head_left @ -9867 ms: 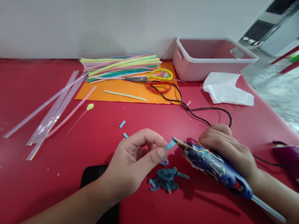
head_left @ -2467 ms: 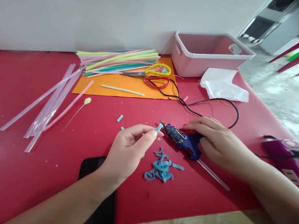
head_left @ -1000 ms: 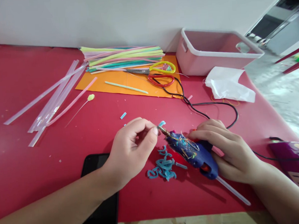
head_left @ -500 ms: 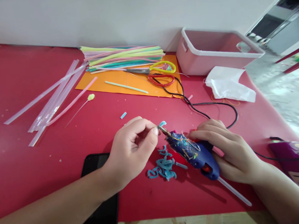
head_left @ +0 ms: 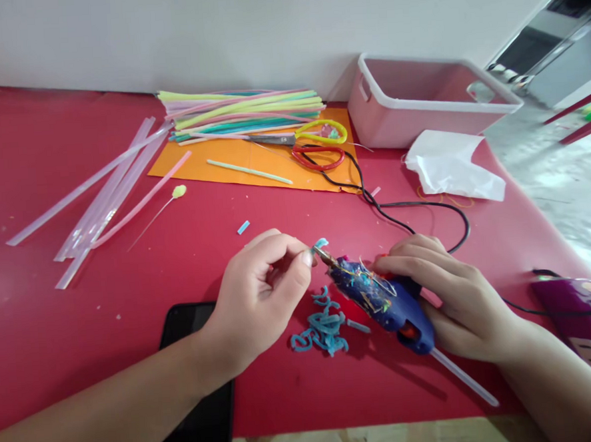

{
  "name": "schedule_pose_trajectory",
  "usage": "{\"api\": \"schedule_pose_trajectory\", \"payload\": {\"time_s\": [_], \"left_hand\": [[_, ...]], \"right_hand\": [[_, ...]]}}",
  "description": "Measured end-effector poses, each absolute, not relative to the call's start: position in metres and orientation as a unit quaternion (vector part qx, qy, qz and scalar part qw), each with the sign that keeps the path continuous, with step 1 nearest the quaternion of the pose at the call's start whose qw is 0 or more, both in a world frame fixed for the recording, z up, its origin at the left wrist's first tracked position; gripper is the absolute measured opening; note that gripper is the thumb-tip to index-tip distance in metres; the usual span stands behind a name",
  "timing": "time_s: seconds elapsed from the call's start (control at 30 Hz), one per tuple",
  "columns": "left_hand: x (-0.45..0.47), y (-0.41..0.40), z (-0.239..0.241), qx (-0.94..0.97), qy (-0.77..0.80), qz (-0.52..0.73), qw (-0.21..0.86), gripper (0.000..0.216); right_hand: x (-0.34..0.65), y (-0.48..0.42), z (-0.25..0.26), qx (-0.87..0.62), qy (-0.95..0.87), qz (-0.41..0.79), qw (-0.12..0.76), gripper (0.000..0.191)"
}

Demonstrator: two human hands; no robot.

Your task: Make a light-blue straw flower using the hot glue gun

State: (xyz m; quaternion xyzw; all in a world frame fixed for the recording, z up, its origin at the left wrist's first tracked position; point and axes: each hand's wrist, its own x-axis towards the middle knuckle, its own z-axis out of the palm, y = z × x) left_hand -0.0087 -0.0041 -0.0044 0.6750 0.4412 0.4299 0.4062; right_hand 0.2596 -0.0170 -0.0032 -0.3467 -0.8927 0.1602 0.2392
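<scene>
My right hand [head_left: 442,289] is closed around the handle of a blue hot glue gun [head_left: 375,296], its body smeared with dried glue. A clear glue stick [head_left: 465,377] juts from the gun's rear. Thumb and index finger of my left hand [head_left: 267,293] pinch a small blue piece of pipe cleaner [head_left: 321,243]. The gun's metal nozzle [head_left: 325,255] is against or very close to that piece; exact contact is hard to see. Below the nozzle, a small heap of curled blue pipe cleaner pieces [head_left: 326,326] lies on the red table [head_left: 276,402].
Pipe cleaners [head_left: 248,107] and scissors [head_left: 321,156] lie on orange paper [head_left: 197,167]. Clear glue sticks [head_left: 108,186] are at left, a phone [head_left: 202,427] under my left forearm. A pink bin [head_left: 419,113], white paper [head_left: 452,168], black cord [head_left: 424,204] and purple power strip [head_left: 572,324] are at right.
</scene>
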Motion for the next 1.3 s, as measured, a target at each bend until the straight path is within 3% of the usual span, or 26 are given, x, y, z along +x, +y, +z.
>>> {"api": "schedule_pose_trajectory", "payload": {"time_s": [1.3], "left_hand": [[-0.0075, -0.0037, -0.0011, 0.665, 0.452, 0.413, 0.428, 0.021]], "right_hand": [[0.2588, -0.0200, -0.0027, -0.381, -0.881, 0.141, 0.242, 0.039]]}}
